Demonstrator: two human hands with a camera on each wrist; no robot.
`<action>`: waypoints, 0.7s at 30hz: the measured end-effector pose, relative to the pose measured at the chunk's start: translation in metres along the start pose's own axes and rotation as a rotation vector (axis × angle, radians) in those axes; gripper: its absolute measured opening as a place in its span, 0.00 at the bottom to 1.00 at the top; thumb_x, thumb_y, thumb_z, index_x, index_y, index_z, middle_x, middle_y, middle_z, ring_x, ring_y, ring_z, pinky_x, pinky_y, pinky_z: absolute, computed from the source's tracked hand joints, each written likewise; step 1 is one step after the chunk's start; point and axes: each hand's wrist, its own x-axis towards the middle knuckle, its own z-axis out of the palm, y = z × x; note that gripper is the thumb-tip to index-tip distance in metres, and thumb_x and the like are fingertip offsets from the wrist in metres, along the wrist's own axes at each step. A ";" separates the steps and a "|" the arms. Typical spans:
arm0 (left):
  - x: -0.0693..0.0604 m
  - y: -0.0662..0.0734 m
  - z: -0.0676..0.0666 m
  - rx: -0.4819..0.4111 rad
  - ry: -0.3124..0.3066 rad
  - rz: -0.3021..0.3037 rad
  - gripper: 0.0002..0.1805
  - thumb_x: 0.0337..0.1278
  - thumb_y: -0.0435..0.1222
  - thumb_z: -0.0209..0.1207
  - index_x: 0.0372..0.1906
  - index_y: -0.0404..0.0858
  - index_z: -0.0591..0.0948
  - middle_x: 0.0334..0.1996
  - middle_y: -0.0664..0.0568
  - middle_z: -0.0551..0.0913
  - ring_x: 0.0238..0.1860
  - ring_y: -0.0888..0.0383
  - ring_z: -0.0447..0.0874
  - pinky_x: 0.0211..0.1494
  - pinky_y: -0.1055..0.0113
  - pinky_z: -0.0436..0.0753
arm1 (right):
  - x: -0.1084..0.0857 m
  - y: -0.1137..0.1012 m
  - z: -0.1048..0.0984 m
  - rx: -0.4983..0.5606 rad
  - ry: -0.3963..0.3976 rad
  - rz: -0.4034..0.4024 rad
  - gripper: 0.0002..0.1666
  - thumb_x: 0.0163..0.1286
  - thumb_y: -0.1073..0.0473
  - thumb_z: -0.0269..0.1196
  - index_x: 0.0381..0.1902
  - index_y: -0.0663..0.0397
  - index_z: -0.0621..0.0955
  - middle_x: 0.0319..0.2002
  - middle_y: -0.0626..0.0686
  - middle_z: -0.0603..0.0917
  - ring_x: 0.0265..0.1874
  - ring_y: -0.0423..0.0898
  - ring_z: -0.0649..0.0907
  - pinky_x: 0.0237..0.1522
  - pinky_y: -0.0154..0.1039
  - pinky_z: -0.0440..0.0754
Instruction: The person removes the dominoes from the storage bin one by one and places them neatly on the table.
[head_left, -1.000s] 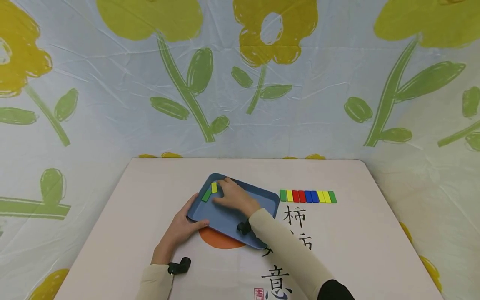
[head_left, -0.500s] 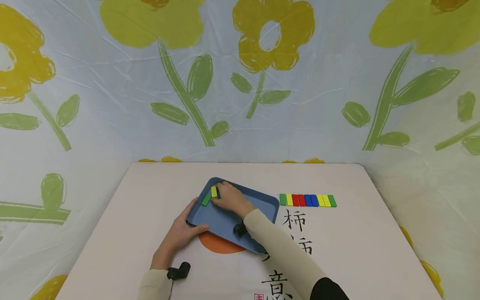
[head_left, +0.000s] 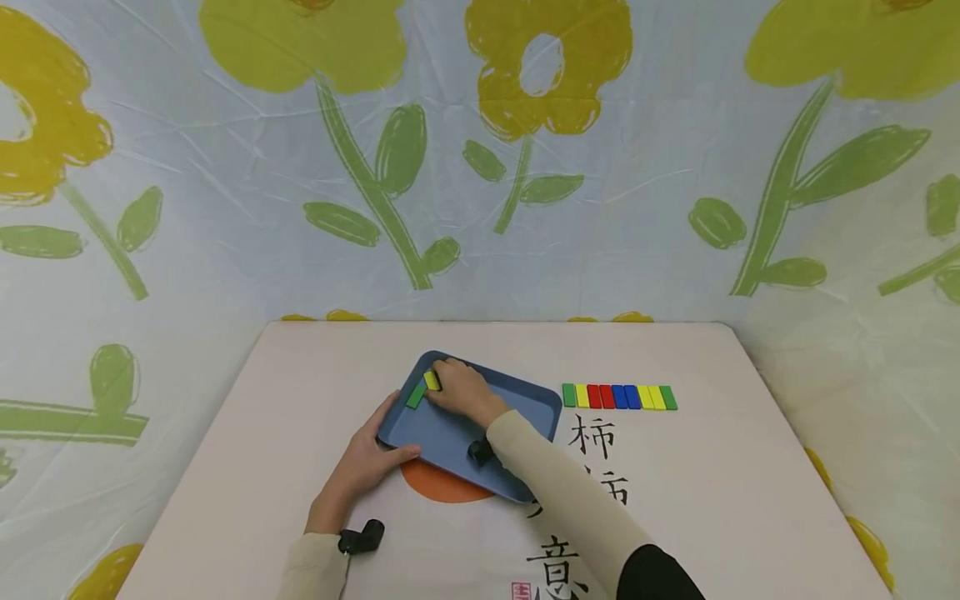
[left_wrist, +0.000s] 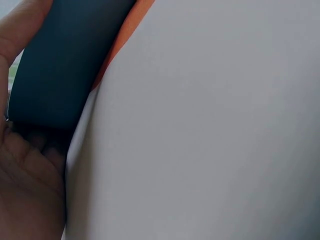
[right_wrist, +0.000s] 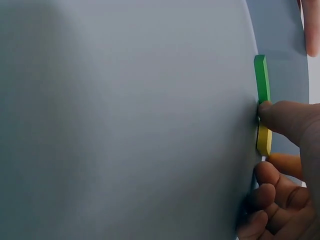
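A blue tray sits slanted on the table, and my left hand grips its left corner. The thumb lies at the near rim; in the left wrist view the other fingers are partly hidden beneath the tray. Inside the tray's far left part my right hand pinches a small yellow block. In the right wrist view, thumb and index finger are at the two ends of the yellow block. A green block lies end to end with it, along the tray's left side.
Right of the tray, a row of several green, yellow, red and blue blocks lies on the table. Black brush characters and an orange shape show on the surface, partly covered by the tray and right sleeve.
My right fingers have closed in on the yellow block and turned it, so that it now slants at the green block's far end. My left hand stays on the tray.
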 end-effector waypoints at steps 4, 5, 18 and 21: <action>0.001 0.001 -0.001 0.001 0.000 0.003 0.56 0.53 0.53 0.74 0.82 0.64 0.52 0.81 0.45 0.57 0.80 0.38 0.57 0.77 0.35 0.60 | 0.001 0.001 -0.002 0.012 -0.007 0.001 0.32 0.73 0.41 0.66 0.64 0.55 0.78 0.50 0.53 0.84 0.42 0.44 0.81 0.45 0.41 0.82; 0.001 0.001 -0.001 0.002 0.001 0.002 0.56 0.53 0.53 0.74 0.82 0.64 0.52 0.81 0.45 0.58 0.80 0.38 0.58 0.77 0.35 0.61 | 0.001 0.001 -0.003 0.019 -0.011 0.002 0.32 0.72 0.41 0.66 0.64 0.56 0.79 0.48 0.52 0.84 0.41 0.44 0.80 0.44 0.40 0.81; 0.000 0.001 0.000 -0.002 -0.001 0.004 0.57 0.53 0.53 0.75 0.83 0.63 0.52 0.81 0.45 0.58 0.80 0.39 0.58 0.78 0.35 0.61 | -0.014 0.004 -0.012 0.071 -0.033 -0.017 0.38 0.70 0.42 0.69 0.69 0.58 0.76 0.57 0.55 0.84 0.49 0.45 0.83 0.52 0.42 0.84; 0.000 0.001 -0.001 0.003 -0.001 0.004 0.57 0.53 0.53 0.75 0.83 0.63 0.52 0.81 0.45 0.57 0.80 0.38 0.57 0.78 0.35 0.60 | -0.020 0.004 -0.017 0.067 -0.027 -0.027 0.38 0.69 0.42 0.70 0.69 0.57 0.77 0.56 0.55 0.84 0.49 0.46 0.84 0.52 0.43 0.85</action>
